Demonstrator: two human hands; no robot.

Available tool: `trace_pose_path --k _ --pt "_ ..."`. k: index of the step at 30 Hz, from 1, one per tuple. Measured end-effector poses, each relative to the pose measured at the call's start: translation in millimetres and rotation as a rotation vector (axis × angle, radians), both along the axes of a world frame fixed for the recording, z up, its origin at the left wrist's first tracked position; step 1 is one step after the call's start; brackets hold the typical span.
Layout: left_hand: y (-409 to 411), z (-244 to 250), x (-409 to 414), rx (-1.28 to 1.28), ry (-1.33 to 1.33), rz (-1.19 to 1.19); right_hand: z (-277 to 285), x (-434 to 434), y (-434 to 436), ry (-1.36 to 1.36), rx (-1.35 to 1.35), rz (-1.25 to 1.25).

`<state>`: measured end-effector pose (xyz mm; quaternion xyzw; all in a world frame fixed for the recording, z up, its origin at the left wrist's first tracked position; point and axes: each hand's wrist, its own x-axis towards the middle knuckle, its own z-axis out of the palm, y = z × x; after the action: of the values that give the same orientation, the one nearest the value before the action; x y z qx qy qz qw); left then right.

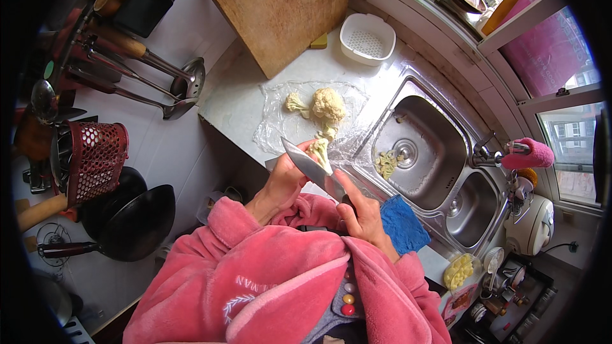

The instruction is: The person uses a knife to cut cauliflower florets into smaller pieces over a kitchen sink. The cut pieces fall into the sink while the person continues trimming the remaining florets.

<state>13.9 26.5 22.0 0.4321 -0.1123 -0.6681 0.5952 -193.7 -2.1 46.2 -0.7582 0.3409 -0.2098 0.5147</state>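
My left hand (282, 181) holds a cauliflower floret (319, 152) by its head, the stem pointing toward my right hand. In my right hand (361, 210) is the dark handle of a kitchen knife (308, 165); its blade lies across, close beside the floret's stem. Whether the blade touches the stem I cannot tell. Beyond my hands, a larger cauliflower head (328, 104) and a loose floret (296, 104) rest on crumpled clear plastic wrap (282, 126) on the worktop. Cut cauliflower pieces (387, 163) lie in the steel sink.
A double steel sink (430, 148) with a faucet (487, 157) is at the right. A blue cloth (404, 224) lies by its near edge. A wooden cutting board (282, 5) and white strainer basket (367, 38) stand behind. Utensils and a black wok (138, 229) hang at the left.
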Motion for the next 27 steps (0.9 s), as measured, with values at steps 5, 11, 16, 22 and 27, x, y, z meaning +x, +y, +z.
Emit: trace_pose_path --k 5,11,16,22,27 --pt "2.6 -0.3 -0.5 -0.037 -0.059 -0.003 2.0 3.9 1.9 -0.036 -0.002 -0.014" --pt "7.2 -0.4 -7.3 -0.087 -0.217 -0.074 5.5 5.3 4.4 0.025 0.076 -0.039" --pt "7.5 -1.8 -8.7 -0.062 -0.180 -0.060 1.0 5.8 4.8 0.003 0.025 -0.052" --pt "10.1 -5.1 -8.2 -0.003 -0.013 -0.089 2.5 7.2 5.5 0.006 0.015 -0.056" --pt "10.6 -3.1 -8.4 0.002 0.065 -0.092 0.5 8.1 5.8 -0.005 -0.001 -0.065"
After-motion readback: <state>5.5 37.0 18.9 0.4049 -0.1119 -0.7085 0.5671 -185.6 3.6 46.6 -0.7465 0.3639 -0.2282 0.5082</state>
